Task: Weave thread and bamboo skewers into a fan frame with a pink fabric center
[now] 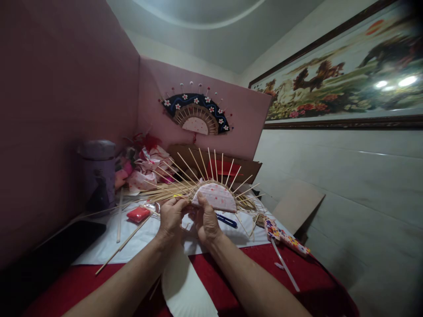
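Observation:
A half-round fan frame (214,197) is held up above the table, its pale pink dotted cloth facing me. Thin wooden sticks fan out from its curved edge, which is bound with brown cord (194,190). My right hand (207,220) grips the lower left part, thumb on the cloth and fingers behind it. At the left corner, my left hand (172,216) is closed in a pinch by the corded edge; the fingertips' exact hold is partly hidden. Below the frame, a blue utility knife (227,220) lies on the white sheet (102,246).
A bundle of sticks (161,193) lies behind my hands, a red packet (139,214) to the left. At right rests a flowered glue gun (286,237) with a clear glue stick (287,268). A purple tumbler (99,176) stands far left. A decorated fan (196,112) hangs behind.

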`<state>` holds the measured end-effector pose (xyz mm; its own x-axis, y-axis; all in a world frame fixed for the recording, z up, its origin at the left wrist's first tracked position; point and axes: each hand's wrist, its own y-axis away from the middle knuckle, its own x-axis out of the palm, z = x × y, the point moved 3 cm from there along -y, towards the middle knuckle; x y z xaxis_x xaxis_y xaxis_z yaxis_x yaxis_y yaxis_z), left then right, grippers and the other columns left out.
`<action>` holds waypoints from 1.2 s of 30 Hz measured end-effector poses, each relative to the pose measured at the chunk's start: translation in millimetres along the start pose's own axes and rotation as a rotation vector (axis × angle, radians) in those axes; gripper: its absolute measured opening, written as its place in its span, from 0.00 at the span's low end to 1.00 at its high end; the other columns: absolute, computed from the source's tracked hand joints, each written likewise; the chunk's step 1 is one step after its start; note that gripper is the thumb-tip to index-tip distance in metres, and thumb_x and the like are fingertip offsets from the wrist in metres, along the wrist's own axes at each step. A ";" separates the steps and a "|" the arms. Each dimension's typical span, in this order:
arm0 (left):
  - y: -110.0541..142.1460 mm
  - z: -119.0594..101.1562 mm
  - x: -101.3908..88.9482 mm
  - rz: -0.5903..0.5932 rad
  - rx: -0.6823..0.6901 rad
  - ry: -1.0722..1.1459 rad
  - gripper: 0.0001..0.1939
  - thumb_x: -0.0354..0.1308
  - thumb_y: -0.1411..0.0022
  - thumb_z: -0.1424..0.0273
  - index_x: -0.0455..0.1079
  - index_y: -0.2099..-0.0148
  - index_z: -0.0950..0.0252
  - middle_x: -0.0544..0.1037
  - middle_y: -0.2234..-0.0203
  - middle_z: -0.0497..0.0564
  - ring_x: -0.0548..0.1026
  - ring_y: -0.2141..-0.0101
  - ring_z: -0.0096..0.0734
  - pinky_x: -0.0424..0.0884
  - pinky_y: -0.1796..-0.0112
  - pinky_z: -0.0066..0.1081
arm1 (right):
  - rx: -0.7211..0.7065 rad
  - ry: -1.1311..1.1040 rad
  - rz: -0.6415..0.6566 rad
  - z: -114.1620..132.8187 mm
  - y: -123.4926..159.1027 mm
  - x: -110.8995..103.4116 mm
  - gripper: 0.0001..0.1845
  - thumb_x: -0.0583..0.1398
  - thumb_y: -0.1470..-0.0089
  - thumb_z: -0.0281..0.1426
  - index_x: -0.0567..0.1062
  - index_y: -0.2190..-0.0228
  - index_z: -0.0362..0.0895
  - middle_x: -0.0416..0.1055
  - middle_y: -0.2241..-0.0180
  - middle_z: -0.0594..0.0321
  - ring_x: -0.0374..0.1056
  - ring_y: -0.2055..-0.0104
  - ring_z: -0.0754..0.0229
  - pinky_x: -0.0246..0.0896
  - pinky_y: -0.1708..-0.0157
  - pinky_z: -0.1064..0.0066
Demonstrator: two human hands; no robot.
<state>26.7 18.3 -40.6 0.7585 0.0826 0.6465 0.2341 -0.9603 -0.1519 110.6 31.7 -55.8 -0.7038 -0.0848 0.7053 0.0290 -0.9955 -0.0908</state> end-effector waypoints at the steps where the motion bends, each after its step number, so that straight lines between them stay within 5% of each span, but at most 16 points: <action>1: -0.1 0.1 -0.1 0.002 0.001 0.002 0.04 0.61 0.61 0.76 0.69 0.78 0.69 0.73 0.83 0.47 0.71 0.79 0.26 0.67 0.72 0.28 | 0.000 0.001 0.001 0.0 0.1 0.1 0.15 0.66 0.62 0.40 0.75 0.73 0.43 0.74 0.73 0.64 0.62 0.75 0.64 0.53 0.74 0.72; 36: 0.7 -1.1 0.8 -0.003 0.003 0.019 0.03 0.61 0.61 0.75 0.69 0.78 0.68 0.73 0.84 0.46 0.72 0.80 0.27 0.67 0.72 0.29 | -0.005 0.027 0.016 0.3 1.6 1.4 0.14 0.66 0.61 0.41 0.75 0.74 0.44 0.74 0.73 0.65 0.62 0.75 0.64 0.53 0.74 0.72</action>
<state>26.8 17.3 -39.4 0.7461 0.0808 0.6609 0.2383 -0.9593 -0.1517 109.9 29.9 -54.7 -0.7225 -0.0992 0.6842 0.0368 -0.9938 -0.1053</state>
